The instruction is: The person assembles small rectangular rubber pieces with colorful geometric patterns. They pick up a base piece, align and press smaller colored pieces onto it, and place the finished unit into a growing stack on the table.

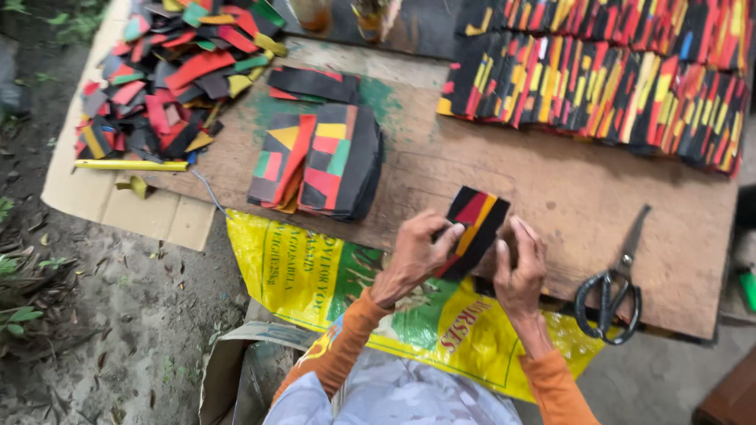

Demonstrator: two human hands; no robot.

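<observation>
The work is taking place outdoors in even daylight, with no hard shadows showing. A worn wooden table (pixel 551 189) is lying low over the ground, its brown surface showing scuffs and a green stain. Flattened cardboard (pixel 118 205) is sticking out from under its left edge. A yellow printed sack (pixel 315 275) is hanging over the near edge. The ground (pixel 118 330) is bare grey earth, carrying scattered dry leaves and twigs, with small green plants (pixel 16 315) growing along the left margin. An open cardboard box (pixel 228 370) is standing on the ground near the bottom.
</observation>
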